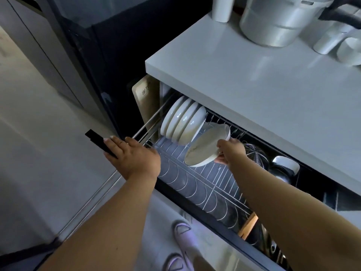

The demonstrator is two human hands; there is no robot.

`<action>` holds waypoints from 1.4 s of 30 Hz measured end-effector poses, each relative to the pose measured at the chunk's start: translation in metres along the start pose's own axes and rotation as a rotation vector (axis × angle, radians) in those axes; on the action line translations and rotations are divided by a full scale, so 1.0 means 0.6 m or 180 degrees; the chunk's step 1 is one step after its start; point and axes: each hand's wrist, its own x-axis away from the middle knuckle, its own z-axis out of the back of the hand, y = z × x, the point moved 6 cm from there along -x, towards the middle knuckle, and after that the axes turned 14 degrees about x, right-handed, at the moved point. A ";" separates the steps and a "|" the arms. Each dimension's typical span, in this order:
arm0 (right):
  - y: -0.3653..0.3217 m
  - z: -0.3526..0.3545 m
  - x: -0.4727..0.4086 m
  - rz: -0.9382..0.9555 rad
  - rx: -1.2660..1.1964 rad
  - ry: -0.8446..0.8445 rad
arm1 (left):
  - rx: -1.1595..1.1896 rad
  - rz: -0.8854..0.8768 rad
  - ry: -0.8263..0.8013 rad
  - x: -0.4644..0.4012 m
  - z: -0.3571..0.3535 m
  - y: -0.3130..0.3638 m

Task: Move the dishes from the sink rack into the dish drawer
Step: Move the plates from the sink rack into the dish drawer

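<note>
Standing nearest, at the bottom edge: two feet in pale lilac slippers (183, 241) on a grey floor. Reaching forward above them, two bare forearms. Resting flat on the black top edge of the pulled-out dish drawer (101, 142): the left hand (130, 153), fingers straight and spread, gripping nothing. Pinching one white plate (207, 146) by its lower right rim: the right hand (230, 150), thumb on the plate's face, fingers curled behind. Hanging tilted over the wire rack (195, 184) inside the drawer, face turned toward the left and up, long axis running from lower left to upper right. Standing on edge just beyond it, almost touching: a row of about five white plates (181, 120), faces turned toward the viewer. Leaning at the drawer's far left end: a pale cutting board (144, 94). Lying to the right in the drawer: a wire strainer (254, 153) and a white bowl (285, 163). Overhanging the back of the drawer: a grey countertop (254, 75), carrying a metal pot (277, 20) and a white cup (222, 8).
</note>
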 end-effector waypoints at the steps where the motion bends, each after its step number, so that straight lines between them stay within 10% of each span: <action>1: -0.005 -0.004 -0.011 0.0017 0.0061 0.0009 | 0.0020 -0.0012 0.0012 0.000 0.000 0.000; 42: -0.120 -0.109 -0.122 0.0495 0.1609 0.0428 | 0.0296 -0.0142 0.0111 -0.005 -0.010 -0.007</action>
